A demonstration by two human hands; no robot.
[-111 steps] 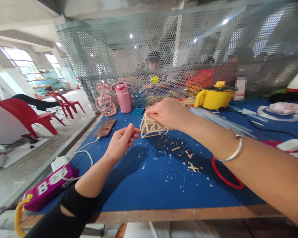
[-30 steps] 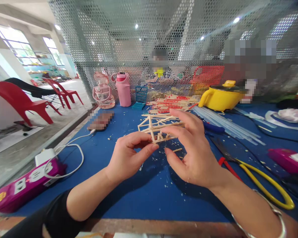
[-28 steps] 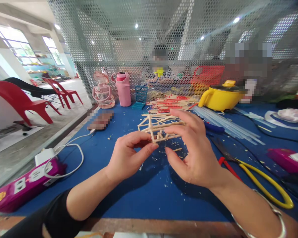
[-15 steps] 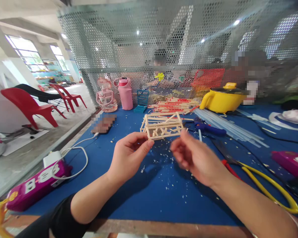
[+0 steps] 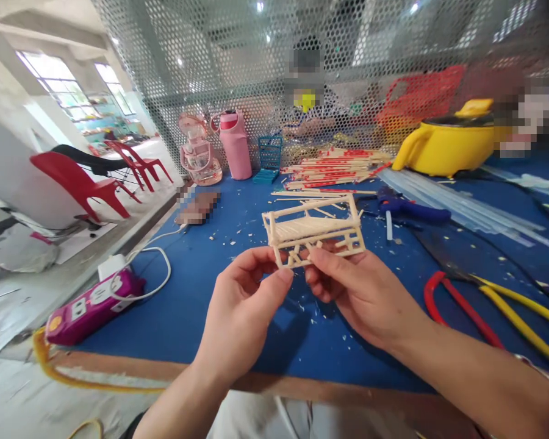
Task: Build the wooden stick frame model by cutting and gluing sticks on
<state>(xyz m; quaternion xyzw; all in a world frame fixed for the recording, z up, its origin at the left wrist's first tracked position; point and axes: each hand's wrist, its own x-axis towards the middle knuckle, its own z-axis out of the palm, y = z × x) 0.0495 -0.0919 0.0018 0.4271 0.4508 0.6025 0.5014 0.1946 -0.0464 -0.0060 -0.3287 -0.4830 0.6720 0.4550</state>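
A small frame of pale wooden sticks [image 5: 313, 227] is held up over the blue table, tilted so that a slatted surface inside it shows. My left hand [image 5: 247, 305] pinches its lower left corner between thumb and fingers. On the lower front side, my right hand [image 5: 361, 286] has its thumb against the short crossed pieces, with its fingers curled beneath and behind. The fingertips behind the sticks are partly hidden.
Behind the frame lie a pile of sticks [image 5: 333, 167] and a blue glue gun [image 5: 412, 207]. Yellow-handled pliers [image 5: 516, 311] and red handles [image 5: 462, 305] lie right. A purple power strip [image 5: 91, 305], phone [image 5: 199, 207], pink bottle [image 5: 236, 146] and yellow pot [image 5: 452, 146] stand around.
My right hand has come in from beside the frame and now grips its front side. The frame has tilted, showing its slatted surface. The camera view has shifted, with the table items displaced.
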